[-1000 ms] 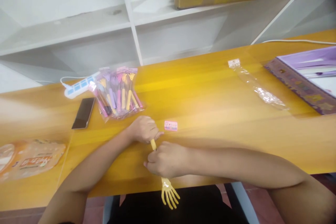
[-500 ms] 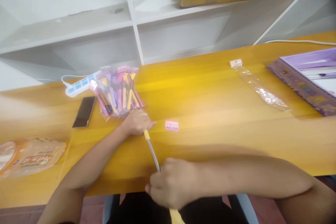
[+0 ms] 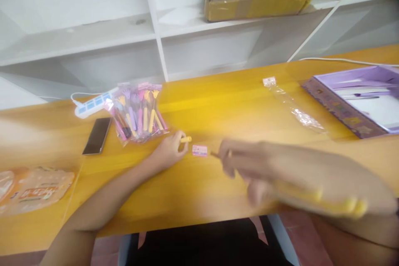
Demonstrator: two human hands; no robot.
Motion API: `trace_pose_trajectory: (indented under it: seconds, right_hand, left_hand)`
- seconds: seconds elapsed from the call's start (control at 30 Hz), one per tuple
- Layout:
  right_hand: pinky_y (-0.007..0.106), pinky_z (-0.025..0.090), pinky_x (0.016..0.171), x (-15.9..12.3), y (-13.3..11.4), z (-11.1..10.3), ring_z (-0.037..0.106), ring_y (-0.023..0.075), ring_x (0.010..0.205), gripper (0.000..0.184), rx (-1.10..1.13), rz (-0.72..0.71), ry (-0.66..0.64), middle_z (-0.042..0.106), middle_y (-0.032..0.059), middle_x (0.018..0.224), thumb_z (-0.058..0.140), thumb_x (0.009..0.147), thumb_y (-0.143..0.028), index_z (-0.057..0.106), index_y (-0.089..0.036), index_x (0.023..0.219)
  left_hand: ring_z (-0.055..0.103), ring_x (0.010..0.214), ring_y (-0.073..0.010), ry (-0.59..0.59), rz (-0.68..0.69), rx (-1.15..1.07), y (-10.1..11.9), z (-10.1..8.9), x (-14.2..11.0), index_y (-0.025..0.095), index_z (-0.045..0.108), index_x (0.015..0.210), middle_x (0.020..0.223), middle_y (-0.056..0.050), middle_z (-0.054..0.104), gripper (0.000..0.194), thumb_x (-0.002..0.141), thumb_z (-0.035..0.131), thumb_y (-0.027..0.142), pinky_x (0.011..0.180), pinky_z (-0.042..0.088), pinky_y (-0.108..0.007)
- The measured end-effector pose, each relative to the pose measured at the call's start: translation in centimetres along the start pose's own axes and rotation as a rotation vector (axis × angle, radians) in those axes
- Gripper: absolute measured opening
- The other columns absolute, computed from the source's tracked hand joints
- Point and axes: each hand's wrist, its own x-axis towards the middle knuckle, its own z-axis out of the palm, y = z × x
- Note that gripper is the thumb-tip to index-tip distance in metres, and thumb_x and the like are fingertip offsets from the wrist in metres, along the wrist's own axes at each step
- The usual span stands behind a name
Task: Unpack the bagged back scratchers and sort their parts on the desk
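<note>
While my left hand (image 3: 173,148) grips a short yellow cylindrical handle (image 3: 186,139) above the yellow-brown counter (image 3: 218,108), my right hand (image 3: 243,158) clasps what looks, through blur, like a long yellow stick (image 3: 352,206) — slanting along my forearm (image 3: 311,164), thin tip (image 3: 214,154) toward the handle.

The right hand (image 3: 249,158) is a smear of motion; I can't make out the form of the yellow piece (image 3: 327,204) along its forearm; the left hand (image 3: 171,149) hides part of the yellow handle (image 3: 186,139); the pink card's (image 3: 199,151) print is too small to read; the orange-printed bag (image 3: 43,189) and purple box (image 3: 338,110) are cut off at opposite edges.
</note>
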Motion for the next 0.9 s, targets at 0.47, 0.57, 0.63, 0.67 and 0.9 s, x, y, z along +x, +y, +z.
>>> trace_pose_trajectory:
  seconds: [0.47, 0.57, 0.63, 0.67, 0.9]
  right_hand:
    - [0.020, 0.044, 0.058, 0.9, 15.2, -10.0, 0.060, 0.0065, 0.058, 0.020, -0.161, 0.698, 0.944, 0.072, 0.0053, 0.076, 0.072, 0.103, -0.020, 0.064, -0.014, 0.085]
    - [0.019, 0.049, 0.062, 0.2, 17.8, -10.1, 0.067, 0.0077, 0.065, 0.011, -0.077, 0.643, 0.977, 0.076, 0.0073, 0.089, 0.065, 0.107, -0.018, 0.062, -0.015, 0.097]
    - [0.019, 0.052, 0.063, 0.0, 19.0, -10.1, 0.068, 0.0086, 0.065, 0.010, -0.052, 0.624, 0.986, 0.074, 0.0055, 0.085, 0.064, 0.107, -0.016, 0.062, -0.016, 0.098]
    - [0.020, 0.053, 0.063, 0.0, 19.3, -10.1, 0.068, 0.0090, 0.064, 0.010, -0.039, 0.621, 0.995, 0.072, 0.0043, 0.082, 0.065, 0.106, -0.014, 0.062, -0.016, 0.096]
    - [0.022, 0.061, 0.070, 0.0, 19.1, -10.0, 0.071, 0.0103, 0.071, 0.010, 0.096, 0.646, 1.007, 0.069, 0.0037, 0.080, 0.067, 0.102, -0.008, 0.063, -0.013, 0.095]
  left_hand:
    - [0.059, 0.083, -0.0210, -0.032, -0.170, -0.037, 0.3, 4.7, 12.8, 0.020, 0.065, 0.110, 0.110, -0.011, 0.054, 0.026, 0.094, 0.051, 0.005, 0.086, 0.056, -0.041]
    - [0.059, 0.081, -0.0200, -0.013, -0.206, -0.012, 0.7, 5.8, 13.9, 0.016, 0.068, 0.111, 0.114, -0.012, 0.051, 0.019, 0.097, 0.056, 0.012, 0.092, 0.058, -0.044]
    - [0.060, 0.084, -0.0201, -0.023, -0.184, 0.010, 0.6, 6.0, 13.8, 0.014, 0.070, 0.115, 0.116, -0.012, 0.051, 0.022, 0.097, 0.058, 0.015, 0.096, 0.058, -0.044]
    - [0.060, 0.086, -0.0205, -0.025, -0.165, 0.017, 0.5, 6.1, 13.7, 0.014, 0.071, 0.117, 0.117, -0.012, 0.052, 0.023, 0.097, 0.058, 0.016, 0.097, 0.057, -0.044]
    - [0.064, 0.093, -0.0215, 0.007, -0.069, -0.003, -0.4, 6.5, 12.8, 0.014, 0.070, 0.124, 0.125, -0.013, 0.052, 0.028, 0.099, 0.058, 0.019, 0.103, 0.057, -0.044]
